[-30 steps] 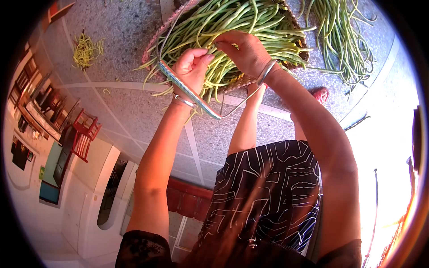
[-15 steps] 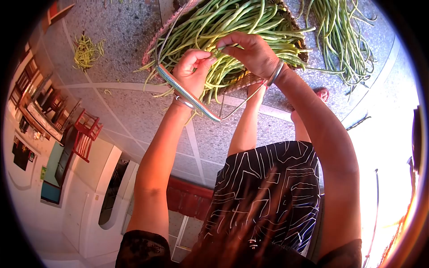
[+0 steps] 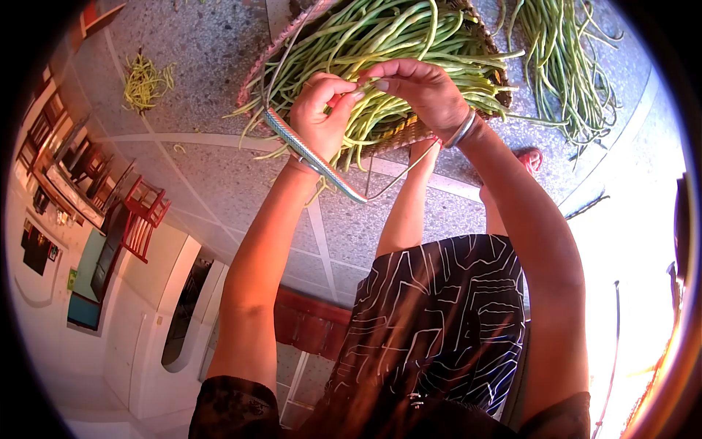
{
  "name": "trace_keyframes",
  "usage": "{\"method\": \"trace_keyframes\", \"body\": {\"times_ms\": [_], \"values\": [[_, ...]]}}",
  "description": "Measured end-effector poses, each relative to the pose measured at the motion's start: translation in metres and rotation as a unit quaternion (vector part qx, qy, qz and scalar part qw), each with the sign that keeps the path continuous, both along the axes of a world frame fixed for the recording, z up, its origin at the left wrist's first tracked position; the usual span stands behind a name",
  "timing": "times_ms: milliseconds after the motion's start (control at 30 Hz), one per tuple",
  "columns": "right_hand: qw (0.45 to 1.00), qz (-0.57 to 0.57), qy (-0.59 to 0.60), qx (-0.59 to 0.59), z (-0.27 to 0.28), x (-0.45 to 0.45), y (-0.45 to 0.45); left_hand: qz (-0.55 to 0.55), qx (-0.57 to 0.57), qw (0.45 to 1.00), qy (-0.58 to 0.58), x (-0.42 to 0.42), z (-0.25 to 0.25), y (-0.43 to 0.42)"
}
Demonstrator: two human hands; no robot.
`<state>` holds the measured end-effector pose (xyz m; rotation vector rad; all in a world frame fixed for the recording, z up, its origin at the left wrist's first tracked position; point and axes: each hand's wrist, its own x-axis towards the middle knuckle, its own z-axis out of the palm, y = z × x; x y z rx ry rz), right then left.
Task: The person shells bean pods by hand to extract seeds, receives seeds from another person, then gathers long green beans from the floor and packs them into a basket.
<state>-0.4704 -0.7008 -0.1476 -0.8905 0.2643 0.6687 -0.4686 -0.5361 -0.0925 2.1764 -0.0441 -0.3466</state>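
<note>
Long green beans (image 3: 409, 44) fill a woven basket (image 3: 398, 139), some hanging over its near rim. Above this heap, my left hand (image 3: 320, 110) is closed in a pinch, thumb against fingers. My right hand (image 3: 428, 91) pinches from the other side, its fingertips almost meeting those of the left. Between the fingertips shows a small part of a green bean (image 3: 371, 82); the rest of it cannot be told from the heap behind. The basket's handle (image 3: 314, 157), wrapped in striped braid, crosses in front of my left wrist.
Another bunch of long beans (image 3: 559, 66) lies on the speckled floor (image 3: 208, 88) at the right. A small heap of yellowish bean pieces (image 3: 145, 82) lies at the left. My foot (image 3: 530, 161) is beside the basket. Red chairs (image 3: 145, 216) stand far left.
My fingertips have come closer together, and a bit of green bean now shows between them. My right hand has turned slightly inward. The whole view has shifted a little.
</note>
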Motion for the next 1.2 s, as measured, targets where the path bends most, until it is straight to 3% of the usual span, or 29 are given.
{"method": "trace_keyframes", "body": {"times_ms": [133,233,533,667,767,800,933,1033,1200], "values": [[0.998,-0.047,0.041,0.033,0.002,0.0,-0.001,-0.02,0.027,0.999,-0.009,0.001,0.0,0.002],[0.975,-0.139,0.104,0.139,0.007,0.014,-0.012,-0.01,0.039,0.999,-0.009,-0.005,-0.002,0.009],[0.973,-0.12,0.103,0.167,0.012,0.012,-0.027,0.076,0.064,0.993,0.066,-0.028,0.002,0.037],[0.972,-0.116,0.112,0.173,0.013,0.011,-0.034,0.085,0.065,0.994,0.035,-0.043,0.012,0.05],[0.971,-0.118,0.103,0.178,0.014,0.01,-0.038,0.226,-0.049,0.963,0.139,-0.053,0.027,0.054],[0.971,-0.119,0.102,0.179,0.014,0.01,-0.039,0.236,-0.069,0.963,0.114,-0.055,0.032,0.053],[0.97,-0.126,0.103,0.182,0.015,0.009,-0.042,0.284,-0.019,0.944,0.166,-0.064,0.054,0.067],[0.97,-0.136,0.095,0.18,0.021,0.008,-0.046,0.347,0.053,0.923,0.156,-0.06,0.08,0.067],[0.991,-0.13,0.0,0.006,0.053,0.016,-0.056,0.258,0.028,0.965,0.049,-0.035,0.135,0.025]]}}
